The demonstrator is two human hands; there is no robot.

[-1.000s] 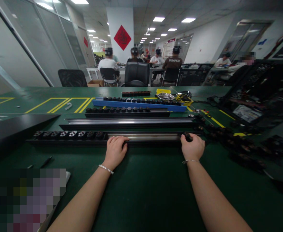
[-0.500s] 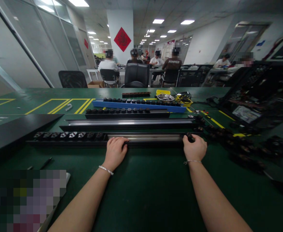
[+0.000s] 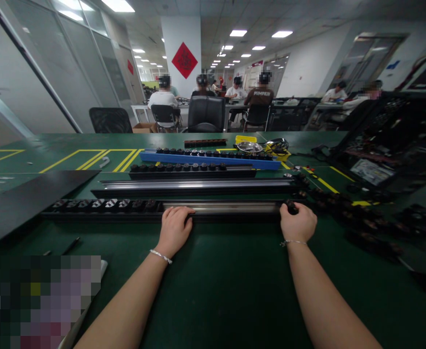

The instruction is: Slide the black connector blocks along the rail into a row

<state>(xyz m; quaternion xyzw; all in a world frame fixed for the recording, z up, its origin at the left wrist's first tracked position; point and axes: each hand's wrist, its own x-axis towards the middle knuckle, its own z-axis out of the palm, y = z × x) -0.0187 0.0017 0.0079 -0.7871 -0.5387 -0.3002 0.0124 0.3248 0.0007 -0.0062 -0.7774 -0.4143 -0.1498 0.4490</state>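
Note:
A long black rail [image 3: 220, 216] with a metallic strip lies across the green table in front of me. Several dark round parts [image 3: 111, 205] sit in a row along its left half. My left hand [image 3: 176, 225] is closed over the near edge of this rail, around its middle. At the rail's right end, my right hand [image 3: 298, 222] pinches a small black round part [image 3: 291, 206]. Fingers cover much of that piece, so I cannot tell whether it touches the rail.
Behind lie another rail [image 3: 198, 184], a shorter black rail [image 3: 194, 174] with round parts, and a blue rail [image 3: 213, 160]. Loose dark parts [image 3: 358, 213] spread rightward near a black rack [image 3: 380, 140]. A dark panel [image 3: 41, 198] and a pen [image 3: 71, 245] lie left. People sit beyond.
My right hand has shifted slightly to the right with the black round part. My left hand stays on the rail. The view has moved a little.

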